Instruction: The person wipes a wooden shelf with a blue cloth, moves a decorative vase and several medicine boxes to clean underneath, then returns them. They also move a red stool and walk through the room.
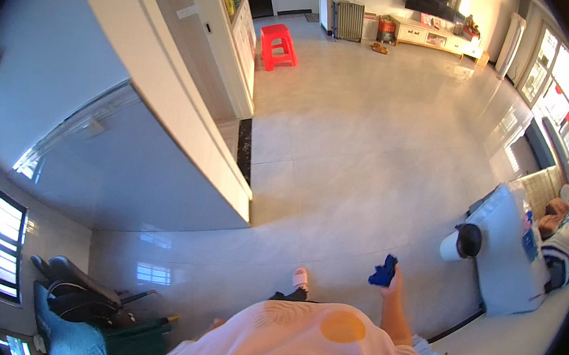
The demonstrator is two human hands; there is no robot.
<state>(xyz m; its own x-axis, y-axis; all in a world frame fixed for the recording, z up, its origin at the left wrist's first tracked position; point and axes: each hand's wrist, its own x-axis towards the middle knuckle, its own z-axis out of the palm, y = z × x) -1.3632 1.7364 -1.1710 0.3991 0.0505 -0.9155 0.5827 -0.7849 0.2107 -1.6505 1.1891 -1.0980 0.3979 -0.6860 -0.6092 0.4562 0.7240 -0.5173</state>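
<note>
My right hand [393,284] reaches out over the floor at the lower right, its fingers closed round a crumpled dark blue cloth [382,272]. The cloth hangs free and touches nothing else. Of my left hand [217,324], only a small patch of skin shows past the edge of my light pink shirt, and its fingers are hidden. Below me a foot in a pink slipper [300,278] stands on the shiny tiles.
A white bin with a black liner [451,247] stands at the right, against a grey-blue covered piece [505,267]. Tall cabinet panels [162,166] jut in from the left. Farther off are a red stool [278,47] and a TV cabinet [415,35].
</note>
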